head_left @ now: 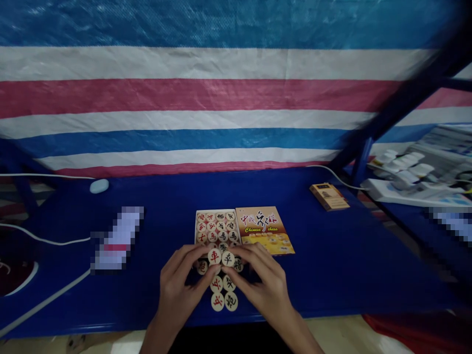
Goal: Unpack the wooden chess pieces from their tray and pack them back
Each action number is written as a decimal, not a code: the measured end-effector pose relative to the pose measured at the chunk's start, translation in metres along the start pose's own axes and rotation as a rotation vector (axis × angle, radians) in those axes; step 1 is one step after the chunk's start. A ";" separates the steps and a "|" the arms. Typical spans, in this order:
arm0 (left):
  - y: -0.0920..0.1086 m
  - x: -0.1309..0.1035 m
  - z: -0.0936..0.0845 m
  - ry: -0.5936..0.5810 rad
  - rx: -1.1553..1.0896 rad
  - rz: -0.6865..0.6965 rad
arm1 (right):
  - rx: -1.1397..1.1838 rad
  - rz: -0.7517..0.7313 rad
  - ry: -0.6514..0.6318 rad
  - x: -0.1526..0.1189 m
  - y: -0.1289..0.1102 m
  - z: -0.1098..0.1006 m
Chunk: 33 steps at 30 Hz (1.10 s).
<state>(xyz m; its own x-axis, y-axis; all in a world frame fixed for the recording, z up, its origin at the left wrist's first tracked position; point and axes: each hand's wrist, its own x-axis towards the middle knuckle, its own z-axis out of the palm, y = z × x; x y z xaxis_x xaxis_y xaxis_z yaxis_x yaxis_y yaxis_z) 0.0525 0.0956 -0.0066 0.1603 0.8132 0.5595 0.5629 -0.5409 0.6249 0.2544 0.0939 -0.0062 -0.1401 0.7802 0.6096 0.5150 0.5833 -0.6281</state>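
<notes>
My left hand [182, 275] pinches a round Chinese chess piece [214, 256] with a red character between thumb and fingers. Beside it, my right hand [263, 270] grips another chess piece [228, 258] with a dark character; the two pieces are side by side. Both are held over the near end of an open white box [196, 228] with rows of red and black pieces in it. Closer to me, several loose pieces [217, 301] lie on the blue table, partly covered by my hands. Right of the box is its printed lid [265, 228], marked "Chinese chess".
A brown and yellow small carton [329, 196] lies at the back right. Farther right is a white power strip [405, 191] with several plugs. On the left are a blurred-out phone [120, 236], white cables [47, 307] and a pale rounded object [99, 186]. Striped tarpaulin [221, 93] hangs behind.
</notes>
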 end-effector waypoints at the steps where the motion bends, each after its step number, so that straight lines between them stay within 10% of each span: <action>1: 0.000 -0.001 -0.001 -0.007 -0.013 0.002 | 0.013 0.001 -0.008 -0.001 0.000 -0.001; 33: -0.014 0.006 0.009 -0.038 0.199 -0.046 | -0.258 0.040 -0.098 0.004 0.010 0.005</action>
<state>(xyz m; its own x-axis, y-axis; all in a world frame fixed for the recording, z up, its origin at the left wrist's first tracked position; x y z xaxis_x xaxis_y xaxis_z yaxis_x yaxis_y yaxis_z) 0.0528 0.1098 -0.0172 0.1595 0.8455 0.5097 0.7190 -0.4533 0.5268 0.2547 0.1040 -0.0120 -0.1899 0.8269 0.5293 0.7182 0.4846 -0.4993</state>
